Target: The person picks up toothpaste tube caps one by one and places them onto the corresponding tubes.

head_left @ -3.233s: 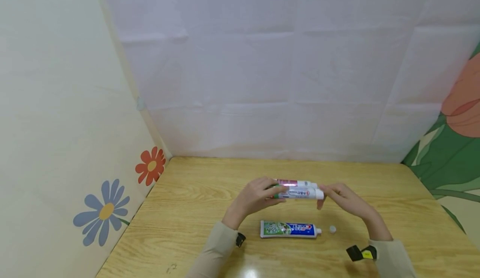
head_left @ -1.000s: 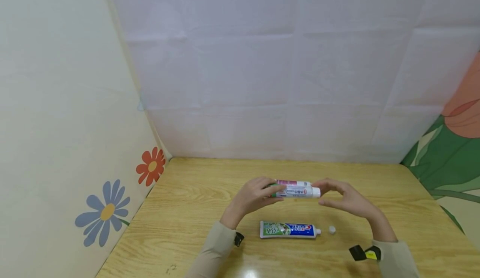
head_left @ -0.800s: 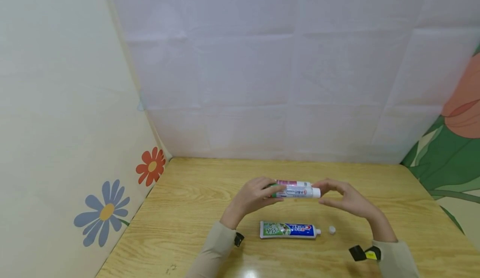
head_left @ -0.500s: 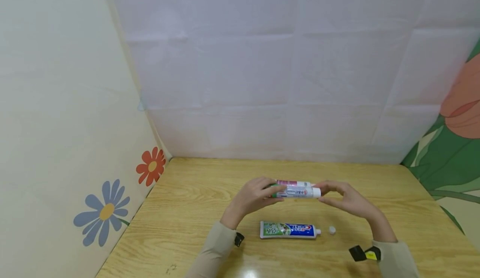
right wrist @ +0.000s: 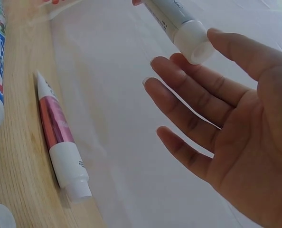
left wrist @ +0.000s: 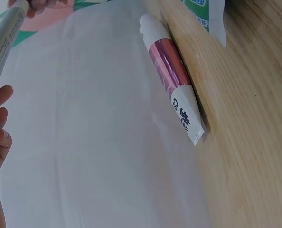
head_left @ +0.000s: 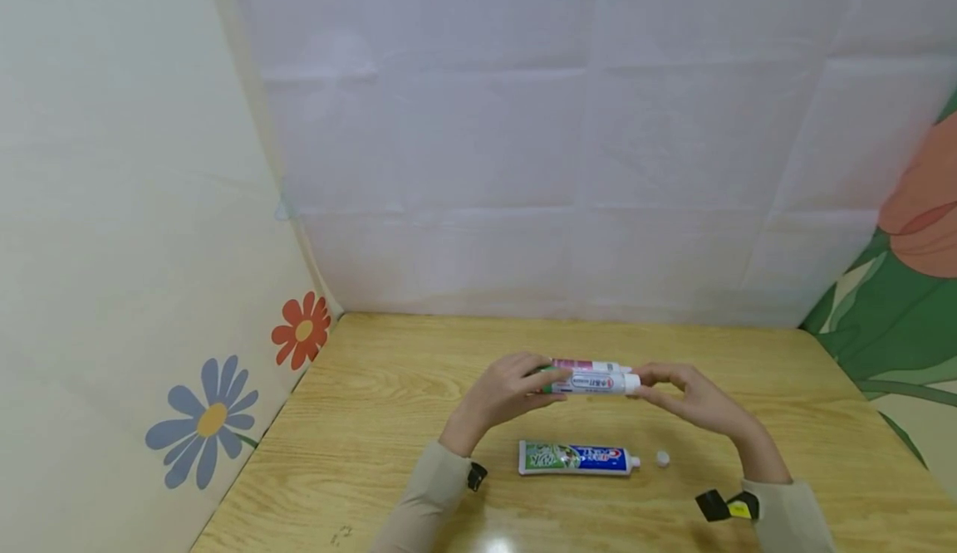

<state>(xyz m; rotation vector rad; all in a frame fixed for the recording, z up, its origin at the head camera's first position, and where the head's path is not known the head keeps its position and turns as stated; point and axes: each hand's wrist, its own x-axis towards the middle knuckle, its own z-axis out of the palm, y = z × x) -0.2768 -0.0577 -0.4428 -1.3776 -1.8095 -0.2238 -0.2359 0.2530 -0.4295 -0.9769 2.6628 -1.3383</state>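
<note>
My left hand (head_left: pixel 507 391) grips a white toothpaste tube (head_left: pixel 593 382) with a green end, held level above the table with its cap to the right. Thumb and index finger of my right hand (head_left: pixel 691 399) pinch the white cap (right wrist: pixel 196 43) at that end; the other fingers are spread beneath it in the right wrist view. A pink-and-white toothpaste tube (left wrist: pixel 172 69) lies on the table beyond the held one. Nearer to me lies a blue-and-green toothpaste tube (head_left: pixel 576 458), its nozzle bare. A loose white cap (head_left: pixel 662 458) sits just right of that nozzle.
The wooden table (head_left: pixel 359 420) runs back to a white cloth backdrop (head_left: pixel 523 163). A pale wall panel with painted flowers (head_left: pixel 213 420) stands on the left, and another with large leaves (head_left: pixel 897 320) on the right.
About a second ago my right thumb and fingers were spread around the cap; they now close on it. My left hand and the held tube have hardly moved, and the table items lie still.
</note>
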